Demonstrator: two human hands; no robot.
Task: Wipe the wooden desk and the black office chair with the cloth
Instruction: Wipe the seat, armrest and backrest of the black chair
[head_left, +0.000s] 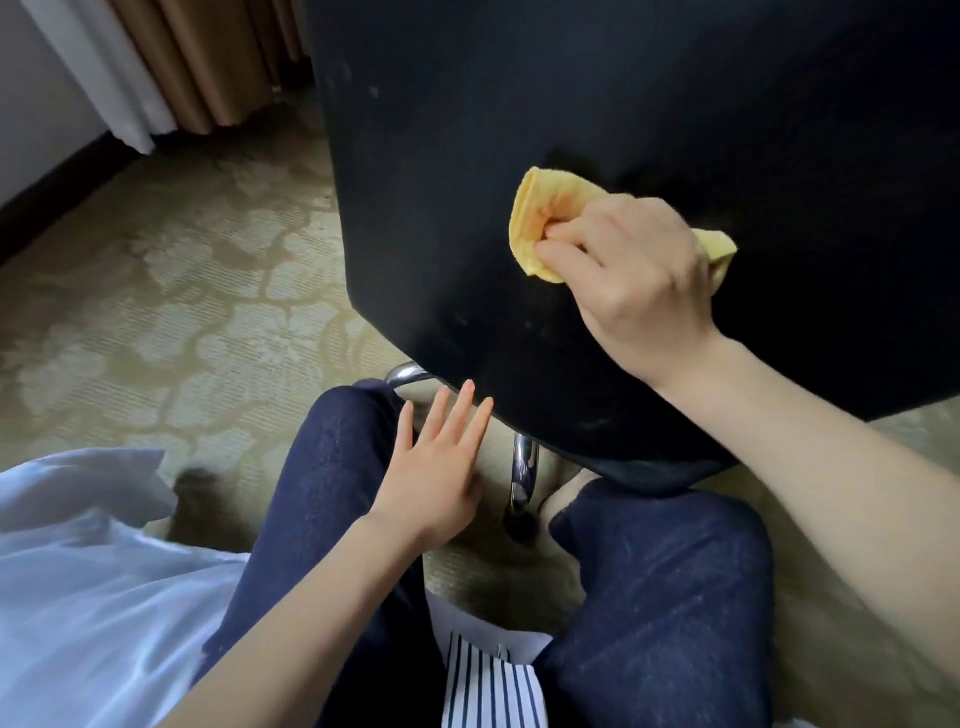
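while you crouch behind it, the black office chair (597, 130) fills most of your view, its dark back panel showing pale specks and smears near the upper left and along the lower edge. it stands on a patterned carpet (182, 270), and if its base rolls or swivels, a hard push with the wipe could move the panel away from you and you'd lose contact or balance. the wooden desk is not in view, so you can't tell from here how much of that half remains.

your right hand (639, 280) bunches the yellow cloth (535, 228) against the middle of the panel, fingers curled into its folds. because it is wadded, only a small patch seems to touch the fabric, so you may skip the specks by the edges or just drag lint around.

your left hand (441, 467) lies flat, fingers straight and spread, holding nothing, just below the chair's bottom edge and close to the chrome frame (522, 467). it isn't bracing the chair, so nothing steadies the panel, and those fingers could get caught if the chair shifts back.
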